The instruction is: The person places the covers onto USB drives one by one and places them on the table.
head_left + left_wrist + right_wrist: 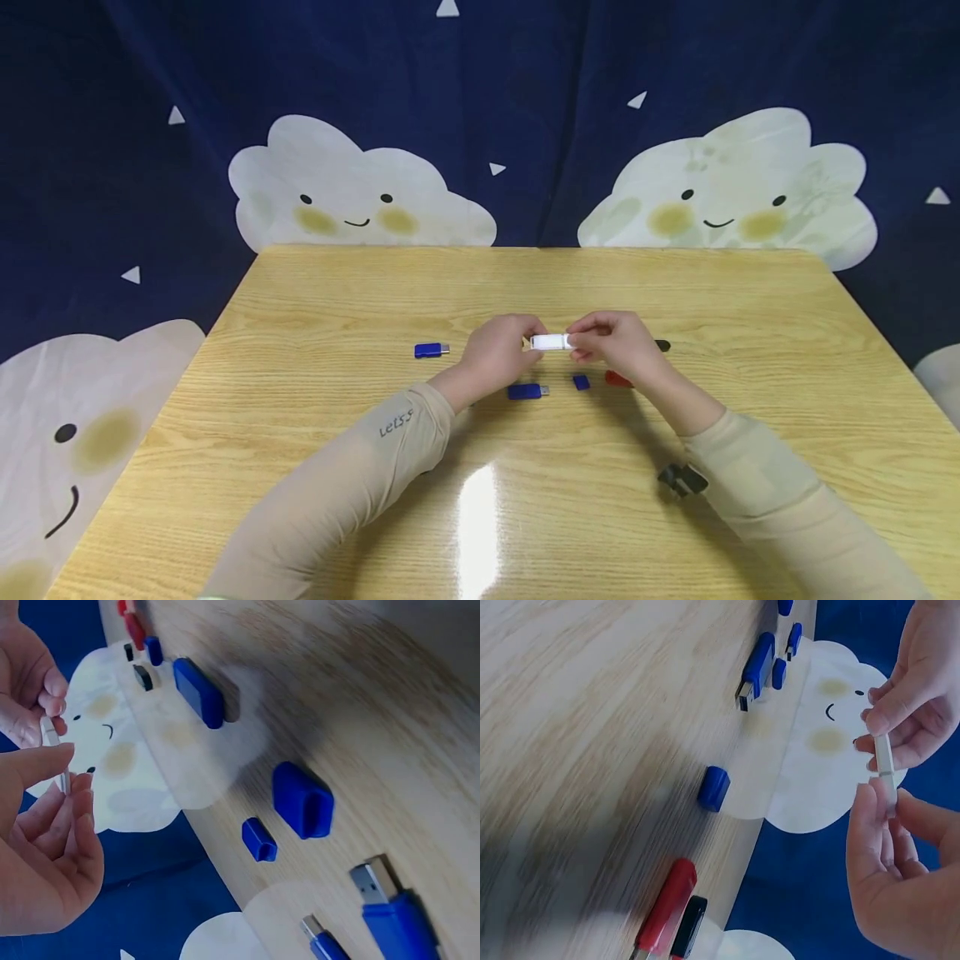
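Both hands hold a small white stick (550, 342) above the table, level between them. My left hand (501, 350) pinches its left end, my right hand (617, 340) its right end. In the right wrist view the white stick (884, 756) shows a seam near the right hand (907, 877); the left hand (915, 697) grips the other end. The left wrist view shows the thin edge of the stick (64, 780) between the left hand (49, 847) and the right hand (30, 686).
Below the hands lie a blue USB stick (525, 392), a blue cap (581, 382) and a red piece (618, 379). Another blue USB stick (429, 351) is further left. Something black (662, 345) shows behind the right hand. A red stick (667, 904) lies beside a black one (689, 926).
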Action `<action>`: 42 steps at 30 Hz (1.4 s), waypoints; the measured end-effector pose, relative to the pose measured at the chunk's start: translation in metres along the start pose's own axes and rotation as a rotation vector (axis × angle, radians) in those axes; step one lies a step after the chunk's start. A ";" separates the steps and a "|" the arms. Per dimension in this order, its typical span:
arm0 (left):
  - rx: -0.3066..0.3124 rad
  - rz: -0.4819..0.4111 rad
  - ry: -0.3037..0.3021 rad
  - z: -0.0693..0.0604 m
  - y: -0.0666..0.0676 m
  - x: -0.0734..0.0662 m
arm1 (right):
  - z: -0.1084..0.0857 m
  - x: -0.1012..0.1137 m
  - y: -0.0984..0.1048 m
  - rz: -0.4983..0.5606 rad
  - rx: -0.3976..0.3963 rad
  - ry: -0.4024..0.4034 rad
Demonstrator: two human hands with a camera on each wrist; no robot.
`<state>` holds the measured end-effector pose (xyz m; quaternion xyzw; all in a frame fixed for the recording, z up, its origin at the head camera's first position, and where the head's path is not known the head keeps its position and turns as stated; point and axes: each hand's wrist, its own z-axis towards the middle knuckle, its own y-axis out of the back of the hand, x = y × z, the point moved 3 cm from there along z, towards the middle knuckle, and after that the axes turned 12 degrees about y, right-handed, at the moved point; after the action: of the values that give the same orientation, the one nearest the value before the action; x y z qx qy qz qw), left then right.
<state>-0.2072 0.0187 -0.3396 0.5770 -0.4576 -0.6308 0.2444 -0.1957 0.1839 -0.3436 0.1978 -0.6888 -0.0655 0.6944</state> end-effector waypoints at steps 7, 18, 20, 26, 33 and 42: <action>-0.055 0.069 -0.001 0.000 -0.002 0.001 | 0.000 -0.002 -0.005 -0.320 0.043 0.184; -0.138 0.267 -0.024 0.005 -0.003 0.000 | 0.008 0.002 -0.015 -0.689 0.018 0.326; -0.126 0.291 -0.018 0.008 -0.004 0.002 | 0.012 0.002 -0.017 -0.704 0.034 0.304; -0.101 0.326 -0.009 0.017 -0.010 0.006 | 0.019 -0.003 -0.022 -0.728 0.060 0.268; -0.038 0.404 0.018 0.026 -0.020 0.007 | 0.026 -0.012 -0.024 -0.748 0.101 0.228; -0.023 0.440 0.038 0.031 -0.032 0.011 | 0.031 -0.020 -0.029 -0.801 0.149 0.203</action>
<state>-0.2318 0.0334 -0.3754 0.4721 -0.5607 -0.5566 0.3912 -0.2216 0.1588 -0.3742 0.5053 -0.4882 -0.2605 0.6622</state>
